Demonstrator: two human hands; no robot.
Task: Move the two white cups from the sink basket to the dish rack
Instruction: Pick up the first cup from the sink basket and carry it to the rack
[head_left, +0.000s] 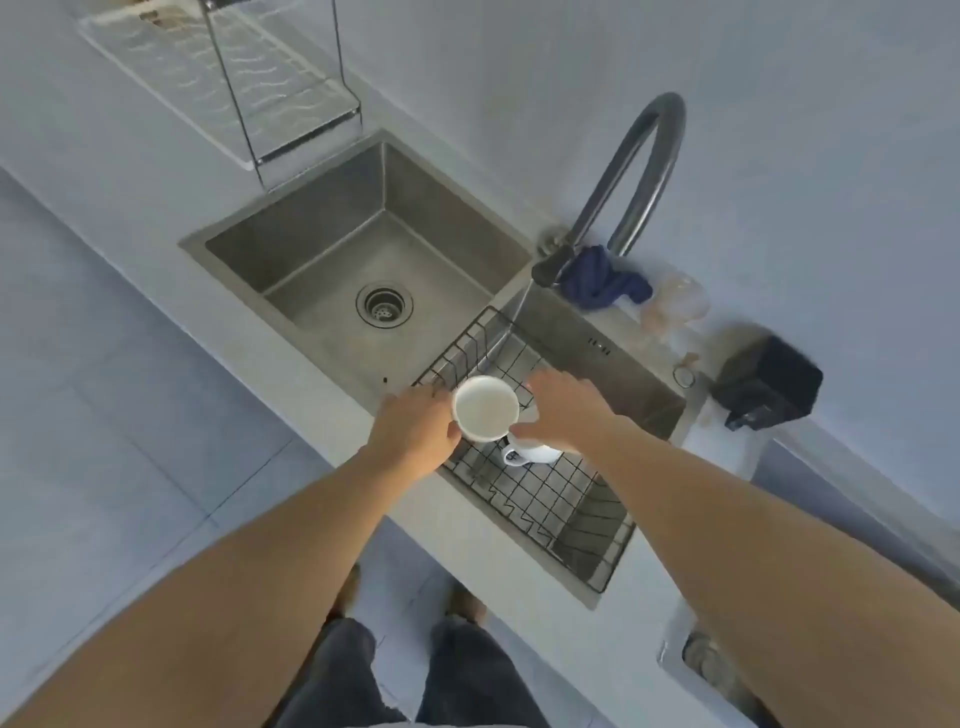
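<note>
My left hand (413, 434) grips a white cup (485, 408) by its side and holds it upright just above the black wire sink basket (550, 499). A second white cup (530, 452) lies lower in the basket, its handle showing, and my right hand (563, 410) closes over its top. Most of that second cup is hidden under my right hand and the first cup. The dish rack (218, 88), with a clear ribbed tray and metal posts, stands on the counter at the far left.
A steel sink (363, 249) with a round drain lies between the basket and the rack. A curved tap (639, 171) rises at the back right, with a blue cloth (602, 283) at its base. A black box (769, 382) sits on the counter to the right.
</note>
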